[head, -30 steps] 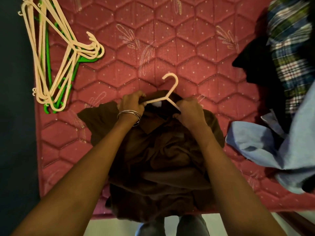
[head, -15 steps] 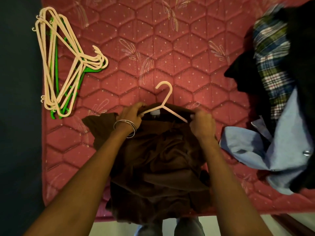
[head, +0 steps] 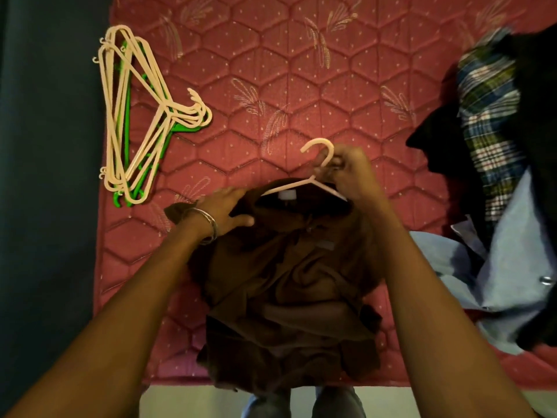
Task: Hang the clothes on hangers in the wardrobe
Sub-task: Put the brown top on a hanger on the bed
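Brown shirt (head: 289, 282) hides cream hanger (head: 324, 158) arms; right hand (head: 351, 173) grips neck.

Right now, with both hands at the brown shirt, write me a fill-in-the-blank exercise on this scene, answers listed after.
1. The right hand grips the cream hanger just below its ____.
2. The left hand, with a bangle on its wrist, rests on the ____ shirt.
3. The pile of spare hangers holds cream ones and at least one ____ one.
4. The plaid shirt lies on the person's ____ side of the bed.

Missing words: hook; brown; green; right
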### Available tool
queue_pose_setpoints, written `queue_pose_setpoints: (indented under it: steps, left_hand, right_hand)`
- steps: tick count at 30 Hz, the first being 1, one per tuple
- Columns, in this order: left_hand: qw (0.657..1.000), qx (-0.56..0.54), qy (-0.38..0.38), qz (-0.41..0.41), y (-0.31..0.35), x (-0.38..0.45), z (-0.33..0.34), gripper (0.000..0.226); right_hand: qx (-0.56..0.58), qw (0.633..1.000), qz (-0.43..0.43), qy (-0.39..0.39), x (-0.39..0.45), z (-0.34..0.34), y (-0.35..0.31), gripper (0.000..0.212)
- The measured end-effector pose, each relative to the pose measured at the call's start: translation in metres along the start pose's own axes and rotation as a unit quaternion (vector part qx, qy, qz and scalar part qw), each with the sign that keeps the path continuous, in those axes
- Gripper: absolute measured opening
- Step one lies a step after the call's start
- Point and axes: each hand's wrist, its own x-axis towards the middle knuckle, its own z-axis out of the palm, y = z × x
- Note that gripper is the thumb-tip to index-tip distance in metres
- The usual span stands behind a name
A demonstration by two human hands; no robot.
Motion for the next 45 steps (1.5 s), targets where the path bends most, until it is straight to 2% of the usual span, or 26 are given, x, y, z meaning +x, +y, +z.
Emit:
queue_pose_setpoints:
  steps: [2,5,8,10,12,14,16,18,20,22,24,27,29,31,32,34,37,39,41,43,45]
  left_hand:
    - [1.0,0.012,0.006,-0.018,-0.018,-0.013,-0.01,0.059]
    - [0.991,-0.049,0.103,-0.076,-0.018,-0.036,-0.03,0.039]
    - [0.969,-0.072,0.204,-0.122,0.0,-0.068,-0.069,0.045]
    - [0.961,-0.076,0.218,-0.148,0.013,-0.1,-0.106,0.059]
    - [0.961,-0.059,0.211,-0.17,0.025,-0.14,-0.139,0.07]
    - [0.965,-0.047,0.206,-0.153,0.042,-0.172,-0.162,0.075]
    - [0.955,-0.05,0.273,-0.107,0.066,-0.217,-0.177,0.075]
    - [0.918,-0.11,0.379,-0.035,0.091,-0.265,-0.182,0.054]
    - [0.881,-0.169,0.441,0.01,0.107,-0.298,-0.182,0.025]
    - [0.84,-0.217,0.496,0.027,0.117,-0.332,-0.179,0.028]
    - [0.802,-0.233,0.549,0.03,0.131,-0.375,-0.178,0.023]
    - [0.743,-0.179,0.645,0.004,0.149,-0.423,-0.181,0.015]
    - [0.695,-0.139,0.705,0.018,0.165,-0.451,-0.181,0.014]
    - [0.678,-0.103,0.727,0.039,0.185,-0.473,-0.179,0.015]
    - [0.683,-0.085,0.724,0.049,0.192,-0.483,-0.176,0.016]
    - [0.698,-0.052,0.713,0.04,0.194,-0.501,-0.166,0.021]
    - [0.738,-0.031,0.67,-0.072,0.176,-0.539,-0.157,0.024]
    - [0.788,0.007,0.59,-0.176,0.168,-0.557,-0.158,0.018]
    - [0.826,0.029,0.518,-0.219,0.167,-0.566,-0.16,0.022]
    - [0.846,-0.028,0.511,-0.152,0.175,-0.571,-0.163,0.035]
    - [0.833,-0.116,0.538,-0.046,0.197,-0.568,-0.168,0.044]
  right_hand:
    - [0.04,0.999,-0.013,0.015,-0.008,-0.011,-0.018,0.036]
    - [0.04,0.997,-0.062,0.02,-0.021,-0.018,-0.059,0.034]
    - [0.055,0.987,-0.134,0.065,-0.039,-0.033,-0.109,0.034]
    - [0.068,0.979,-0.176,0.077,-0.05,-0.051,-0.142,0.035]
    - [0.052,0.975,-0.21,0.052,-0.069,-0.064,-0.18,0.035]
    - [0.047,0.969,-0.243,0.014,-0.082,-0.069,-0.212,0.036]
    - [0.051,0.955,-0.291,-0.025,-0.109,-0.071,-0.253,0.036]
    - [0.037,0.939,-0.339,-0.048,-0.143,-0.073,-0.292,0.036]
    - [0.016,0.926,-0.375,-0.035,-0.164,-0.075,-0.321,0.035]
    - [0.004,0.916,-0.399,-0.026,-0.185,-0.079,-0.346,0.033]
    - [-0.004,0.909,-0.413,-0.053,-0.212,-0.081,-0.374,0.03]
    - [-0.034,0.891,-0.439,-0.111,-0.251,-0.074,-0.408,0.028]
    - [-0.093,0.871,-0.461,-0.14,-0.28,-0.064,-0.428,0.021]
    - [-0.173,0.841,-0.488,-0.154,-0.307,-0.055,-0.443,0.012]
    - [-0.183,0.831,-0.503,-0.152,-0.32,-0.053,-0.449,0.01]
    - [-0.142,0.833,-0.511,-0.155,-0.337,-0.055,-0.46,0.012]
    - [-0.035,0.854,-0.497,-0.151,-0.35,-0.073,-0.468,0.008]
    - [-0.015,0.863,-0.486,-0.137,-0.35,-0.081,-0.468,0.007]
    - [-0.033,0.862,-0.485,-0.145,-0.351,-0.082,-0.465,0.006]
    - [-0.045,0.86,-0.478,-0.174,-0.354,-0.079,-0.46,0.007]
    - [-0.043,0.857,-0.473,-0.199,-0.362,-0.075,-0.458,0.009]
